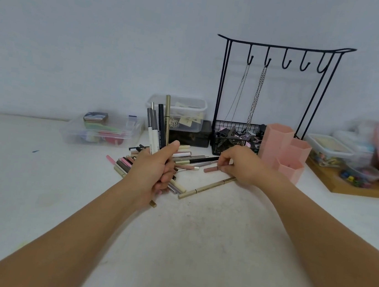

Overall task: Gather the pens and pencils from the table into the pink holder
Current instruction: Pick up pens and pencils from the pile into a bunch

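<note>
Table (194, 251): white, matt, faintly scuffed surface.
Pink holder (283, 152): smooth matt plastic.
Rack (283, 50): thin black metal wire, satin finish, with a wire-mesh base; metal chains (256, 96) hang from its hooks.
Storage boxes (104, 130): clear, slightly cloudy plastic.
Tray (354, 190): light wood, smooth.
Pens and pencils (181, 163): mostly smooth plastic barrels, some with a dull gold sheen.

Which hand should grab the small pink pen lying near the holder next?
Right. The right hand already has its fingertips at the small pink pen, close to the pink holder. The left hand is full, gripping a bundle of pens upright.
</note>
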`<state>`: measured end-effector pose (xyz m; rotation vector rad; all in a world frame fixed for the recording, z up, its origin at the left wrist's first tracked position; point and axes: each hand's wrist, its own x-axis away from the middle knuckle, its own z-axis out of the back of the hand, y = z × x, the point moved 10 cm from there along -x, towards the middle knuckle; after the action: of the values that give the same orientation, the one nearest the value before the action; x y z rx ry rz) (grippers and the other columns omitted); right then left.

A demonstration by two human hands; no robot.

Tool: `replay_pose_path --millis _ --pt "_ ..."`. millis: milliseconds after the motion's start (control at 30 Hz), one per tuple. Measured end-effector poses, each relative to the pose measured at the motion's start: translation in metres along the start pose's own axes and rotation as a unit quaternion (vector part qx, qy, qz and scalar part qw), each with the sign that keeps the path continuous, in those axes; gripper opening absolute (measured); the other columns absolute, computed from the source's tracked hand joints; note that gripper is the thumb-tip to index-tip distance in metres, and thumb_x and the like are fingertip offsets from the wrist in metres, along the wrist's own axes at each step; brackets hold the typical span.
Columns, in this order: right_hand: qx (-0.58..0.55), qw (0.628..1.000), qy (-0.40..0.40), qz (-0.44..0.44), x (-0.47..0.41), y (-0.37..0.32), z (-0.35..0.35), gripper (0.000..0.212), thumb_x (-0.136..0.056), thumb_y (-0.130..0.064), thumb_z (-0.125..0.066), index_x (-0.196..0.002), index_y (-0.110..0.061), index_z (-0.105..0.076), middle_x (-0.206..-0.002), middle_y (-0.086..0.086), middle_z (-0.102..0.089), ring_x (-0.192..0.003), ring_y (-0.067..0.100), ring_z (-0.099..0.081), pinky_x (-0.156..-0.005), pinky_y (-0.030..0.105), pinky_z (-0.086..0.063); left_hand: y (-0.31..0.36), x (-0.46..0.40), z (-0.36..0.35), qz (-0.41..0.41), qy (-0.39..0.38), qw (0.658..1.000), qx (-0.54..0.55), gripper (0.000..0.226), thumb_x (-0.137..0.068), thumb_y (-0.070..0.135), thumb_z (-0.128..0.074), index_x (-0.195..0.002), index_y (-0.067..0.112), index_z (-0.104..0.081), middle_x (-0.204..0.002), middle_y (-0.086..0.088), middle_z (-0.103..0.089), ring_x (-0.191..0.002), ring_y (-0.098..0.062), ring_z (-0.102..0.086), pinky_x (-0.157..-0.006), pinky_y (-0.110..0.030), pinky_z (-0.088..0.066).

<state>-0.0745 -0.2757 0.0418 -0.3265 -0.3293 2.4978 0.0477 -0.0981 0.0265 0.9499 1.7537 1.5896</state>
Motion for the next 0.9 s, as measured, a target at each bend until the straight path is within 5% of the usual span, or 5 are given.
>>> replay_pose_path --millis 267,467,633,733,900 --pt "-0.157 0.984 0.087 0.002 0.009 -0.033 0.051 0.006 -0.098 -0.017 -0.063 -0.098 -0.014 -0.069 -0.081 -0.001 -0.067 -0.066 0.007 -0.058 -0.061 0.016 -0.043 -0.003 0.005 -0.006 0.020 -0.017 0.999 0.038 0.040 -0.092 0.049 -0.067 -0.071 0.021 -0.047 -0.054 0.001 -0.033 -0.043 -0.011 -0.033 -0.037 -0.019 -0.022" --pt "-0.533 0.846 0.003 0.033 0.020 -0.093 0.056 0.018 -0.096 -0.001 -0.062 -0.113 0.006 -0.065 -0.087 0.016 -0.070 -0.064 0.014 -0.064 -0.062 0.022 -0.058 -0.001 0.011 -0.015 0.023 -0.025 0.999 0.038 0.042 -0.093 0.052 -0.065 -0.071 0.020 -0.048 -0.055 0.002 -0.042 -0.046 -0.010 -0.044 -0.036 -0.021 -0.033" --pt "-0.549 0.834 -0.022 0.050 0.027 -0.120 0.049 0.020 -0.095 0.002 -0.063 -0.112 0.011 -0.063 -0.094 0.026 -0.068 -0.067 0.018 -0.065 -0.065 0.022 -0.060 -0.001 0.018 -0.022 0.034 -0.058 0.997 0.044 0.041 -0.091 0.059 -0.061 -0.088 0.019 -0.066 -0.066 -0.003 -0.067 -0.058 -0.013 -0.068 -0.036 -0.021 -0.042" --pt "-0.550 0.834 -0.019 0.044 0.026 -0.118 0.048 0.020 -0.095 0.002 -0.063 -0.111 0.012 -0.063 -0.093 0.025 -0.067 -0.067 0.016 -0.064 -0.065 0.021 -0.060 -0.004 0.019 -0.026 0.049 -0.078 0.993 0.077 0.043 -0.090 0.063 -0.060 -0.077 0.023 -0.068 -0.064 -0.004 -0.063 -0.054 -0.013 -0.064 -0.033 -0.020 -0.041" --pt "-0.522 0.853 -0.013 0.019 0.023 -0.107 0.040 0.020 -0.093 0.001 -0.066 -0.111 0.011 -0.066 -0.080 0.014 -0.069 -0.065 0.014 -0.065 -0.063 0.021 -0.058 -0.002 0.017 -0.027 0.047 -0.091 0.991 0.088 0.047 -0.091 0.063 -0.055 -0.087 0.017 -0.065 -0.061 -0.004 -0.060 -0.048 -0.013 -0.061 -0.030 -0.018 -0.039"
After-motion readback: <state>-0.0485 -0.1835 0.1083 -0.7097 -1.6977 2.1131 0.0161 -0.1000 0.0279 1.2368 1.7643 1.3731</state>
